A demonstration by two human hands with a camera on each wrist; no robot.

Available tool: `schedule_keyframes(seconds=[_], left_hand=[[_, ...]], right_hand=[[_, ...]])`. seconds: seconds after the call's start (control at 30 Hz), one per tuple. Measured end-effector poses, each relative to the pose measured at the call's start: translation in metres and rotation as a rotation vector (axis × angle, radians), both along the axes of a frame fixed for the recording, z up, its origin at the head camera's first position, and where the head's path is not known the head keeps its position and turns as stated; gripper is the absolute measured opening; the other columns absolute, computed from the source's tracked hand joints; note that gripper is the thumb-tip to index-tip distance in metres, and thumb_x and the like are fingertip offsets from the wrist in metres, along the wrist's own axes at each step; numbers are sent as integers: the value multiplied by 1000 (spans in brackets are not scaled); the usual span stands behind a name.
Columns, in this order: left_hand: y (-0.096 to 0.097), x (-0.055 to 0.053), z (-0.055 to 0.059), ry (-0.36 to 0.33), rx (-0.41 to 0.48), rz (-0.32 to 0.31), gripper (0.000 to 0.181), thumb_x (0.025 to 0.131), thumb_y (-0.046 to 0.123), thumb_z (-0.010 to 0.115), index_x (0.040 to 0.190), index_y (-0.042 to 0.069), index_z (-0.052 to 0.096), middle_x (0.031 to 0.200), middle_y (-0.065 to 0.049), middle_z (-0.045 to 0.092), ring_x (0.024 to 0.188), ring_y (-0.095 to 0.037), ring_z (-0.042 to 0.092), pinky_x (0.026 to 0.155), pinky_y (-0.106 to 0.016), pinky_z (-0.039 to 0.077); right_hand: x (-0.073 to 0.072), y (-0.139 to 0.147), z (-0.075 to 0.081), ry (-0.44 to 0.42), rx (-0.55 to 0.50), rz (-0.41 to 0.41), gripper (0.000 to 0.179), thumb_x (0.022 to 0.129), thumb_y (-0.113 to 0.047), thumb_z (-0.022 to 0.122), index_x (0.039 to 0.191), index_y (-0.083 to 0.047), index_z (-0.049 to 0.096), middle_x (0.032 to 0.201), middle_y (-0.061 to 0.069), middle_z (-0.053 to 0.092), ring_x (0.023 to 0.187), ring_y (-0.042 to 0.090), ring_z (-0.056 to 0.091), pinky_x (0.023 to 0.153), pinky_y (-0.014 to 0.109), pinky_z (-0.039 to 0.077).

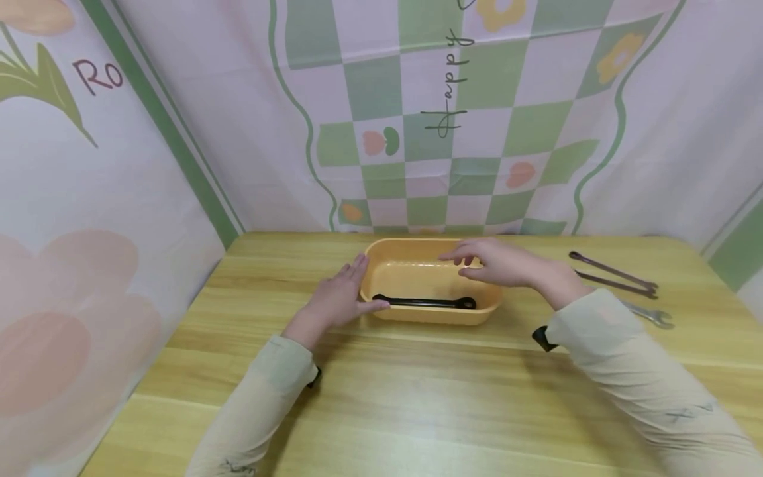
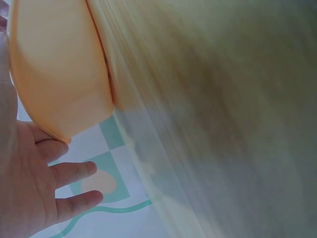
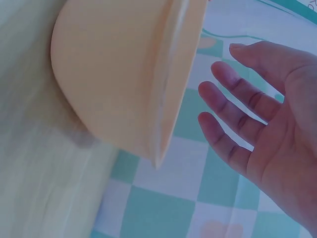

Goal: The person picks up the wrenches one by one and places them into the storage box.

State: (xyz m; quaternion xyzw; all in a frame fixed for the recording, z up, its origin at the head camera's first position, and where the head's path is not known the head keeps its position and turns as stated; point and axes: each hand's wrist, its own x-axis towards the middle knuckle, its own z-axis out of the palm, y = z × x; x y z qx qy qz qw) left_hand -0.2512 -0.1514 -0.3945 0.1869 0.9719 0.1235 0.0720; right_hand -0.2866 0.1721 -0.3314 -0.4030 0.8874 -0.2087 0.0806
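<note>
A yellow plastic basket [image 1: 432, 316] stands on the wooden table, and a black wrench [image 1: 423, 303] lies inside along its near wall. My left hand [image 1: 336, 295] holds the basket's left end, its thumb over the near rim by the wrench's end and its fingers along the left side. In the left wrist view, two fingers stretch past the basket's corner. Over the basket's right part hovers my right hand [image 1: 503, 262], fingers loosely bent with nothing between them. The right wrist view shows that hand [image 3: 262, 114] apart from the basket's rim [image 3: 166, 99].
To the right on the table [image 1: 381, 397] lie two dark wrenches [image 1: 620, 270] and a silver wrench [image 1: 658, 317], partly hidden by the right forearm. A patterned cloth [image 1: 429, 146] hangs behind the table's far edge.
</note>
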Motion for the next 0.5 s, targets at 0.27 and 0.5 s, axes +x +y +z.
schedule_keyframes(seconds=[0.27, 0.5], left_hand=[[0, 0, 0, 2, -18, 4, 110, 92, 76, 51, 165, 8, 3, 172, -8, 5, 153, -35, 21, 114, -64, 32], [0, 0, -1, 11, -29, 6, 111, 92, 77, 50, 165, 8, 4, 172, -8, 4, 153, -35, 22, 112, -64, 35]], right_hand=[[2, 20, 3, 28, 31, -43, 40, 99, -3, 66, 139, -5, 65, 128, 14, 66, 99, 20, 65, 84, 47, 55], [8, 37, 2, 82, 48, -39, 39, 96, -1, 68, 135, -2, 66, 112, 11, 69, 96, 22, 66, 79, 45, 56]])
